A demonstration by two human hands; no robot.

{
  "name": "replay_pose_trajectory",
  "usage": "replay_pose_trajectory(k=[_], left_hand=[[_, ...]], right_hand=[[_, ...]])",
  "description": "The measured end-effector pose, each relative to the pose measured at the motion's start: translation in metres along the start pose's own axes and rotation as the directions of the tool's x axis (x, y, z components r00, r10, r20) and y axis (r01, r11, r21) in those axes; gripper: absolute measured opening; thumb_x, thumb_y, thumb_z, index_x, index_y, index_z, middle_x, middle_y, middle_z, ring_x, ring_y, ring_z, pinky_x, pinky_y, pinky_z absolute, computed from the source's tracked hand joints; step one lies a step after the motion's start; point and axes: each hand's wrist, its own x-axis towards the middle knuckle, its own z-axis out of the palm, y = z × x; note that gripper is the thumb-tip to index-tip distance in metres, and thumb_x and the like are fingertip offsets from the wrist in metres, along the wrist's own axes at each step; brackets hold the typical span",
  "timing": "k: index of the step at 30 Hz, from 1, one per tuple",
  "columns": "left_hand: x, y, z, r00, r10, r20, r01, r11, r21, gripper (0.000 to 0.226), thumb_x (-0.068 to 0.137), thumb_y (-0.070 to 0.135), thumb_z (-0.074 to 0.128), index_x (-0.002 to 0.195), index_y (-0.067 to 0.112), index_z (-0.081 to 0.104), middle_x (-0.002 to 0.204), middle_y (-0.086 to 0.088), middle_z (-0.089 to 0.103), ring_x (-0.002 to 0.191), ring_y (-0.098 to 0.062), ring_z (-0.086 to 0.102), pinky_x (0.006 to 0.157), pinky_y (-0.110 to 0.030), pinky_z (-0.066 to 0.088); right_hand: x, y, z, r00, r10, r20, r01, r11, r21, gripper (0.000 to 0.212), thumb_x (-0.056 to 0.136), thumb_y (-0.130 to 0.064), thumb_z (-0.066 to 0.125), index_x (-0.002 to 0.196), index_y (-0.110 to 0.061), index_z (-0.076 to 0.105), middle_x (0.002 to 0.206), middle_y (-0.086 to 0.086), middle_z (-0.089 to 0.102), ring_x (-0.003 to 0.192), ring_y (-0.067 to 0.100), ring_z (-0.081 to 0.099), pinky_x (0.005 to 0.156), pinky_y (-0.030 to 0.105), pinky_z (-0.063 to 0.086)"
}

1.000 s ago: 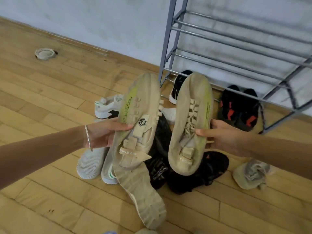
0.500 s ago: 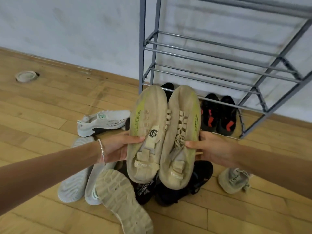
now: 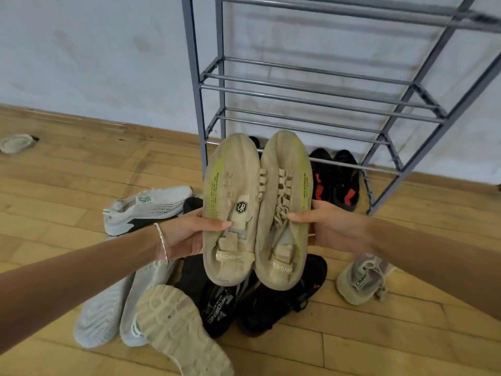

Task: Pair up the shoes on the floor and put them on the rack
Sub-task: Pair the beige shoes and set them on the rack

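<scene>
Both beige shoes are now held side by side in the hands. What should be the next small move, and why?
Probably carry the pair forward onto a bare shelf of the rack. The left hand and right hand hold the matching beige shoes pressed together, toes towards the rack. Only the bottom level holds black shoes.

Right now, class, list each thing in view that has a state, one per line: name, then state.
left hand: gripping the left beige shoe
right hand: gripping the right beige shoe
beige shoes: held up, pressed side by side, toes toward the rack
rack: upright, visible shelves bare
black and red pair: together under the rack's lowest bars
white shoe: lying on its side
beige sole: turned sole-up
tan shoe: alone on floor
</scene>
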Motion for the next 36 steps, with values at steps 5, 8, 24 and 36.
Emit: replay_pose_trajectory(k=[5, 8, 24, 36], left_hand=[[0.017, -0.001, 0.001, 0.999, -0.031, -0.028, 0.031, 0.999, -0.011, 0.043, 0.075, 0.004, 0.065, 0.117, 0.007, 0.061, 0.113, -0.016, 0.069, 0.095, -0.027, 0.070, 0.078, -0.036, 0.058], [0.030, -0.007, -0.006, 0.998, -0.063, -0.027, 0.062, 0.997, -0.038, 0.054, 0.071, 0.004, 0.070, 0.124, 0.005, 0.056, 0.121, -0.019, 0.065, 0.105, -0.031, 0.066, 0.087, -0.041, 0.054], [0.154, 0.101, -0.064, 0.892, 0.162, -0.422, -0.157, 0.987, 0.046, 0.055, 0.070, 0.000, 0.073, 0.120, 0.011, 0.053, 0.097, -0.011, 0.072, 0.076, -0.024, 0.072, 0.059, -0.034, 0.060], [0.249, 0.206, -0.117, 0.798, 0.219, -0.562, -0.013, 0.938, 0.347, 0.034, 0.084, 0.008, 0.060, 0.116, -0.002, 0.059, 0.101, -0.018, 0.068, 0.093, -0.031, 0.065, 0.093, -0.046, 0.051]], right_hand=[[0.009, 0.006, -0.011, 0.999, 0.036, 0.017, -0.037, 0.995, 0.092, 0.071, 0.065, 0.004, 0.064, 0.134, -0.005, 0.047, 0.121, 0.014, 0.064, 0.101, 0.025, 0.066, 0.075, 0.035, 0.057], [0.018, 0.014, -0.016, 0.998, 0.053, 0.017, -0.054, 0.992, 0.113, 0.066, 0.068, 0.014, 0.053, 0.132, -0.003, 0.048, 0.117, 0.015, 0.065, 0.106, 0.030, 0.062, 0.095, 0.047, 0.049], [0.161, -0.064, -0.067, 0.925, -0.105, -0.365, 0.208, 0.944, 0.256, 0.052, 0.083, 0.003, 0.062, 0.132, -0.012, 0.050, 0.118, 0.014, 0.065, 0.087, 0.023, 0.064, 0.057, 0.028, 0.050], [0.281, -0.138, -0.102, 0.894, -0.146, -0.424, 0.263, 0.937, 0.232, 0.033, 0.090, 0.005, 0.051, 0.121, -0.003, 0.059, 0.097, 0.013, 0.065, 0.077, 0.021, 0.061, 0.069, 0.031, 0.053]])
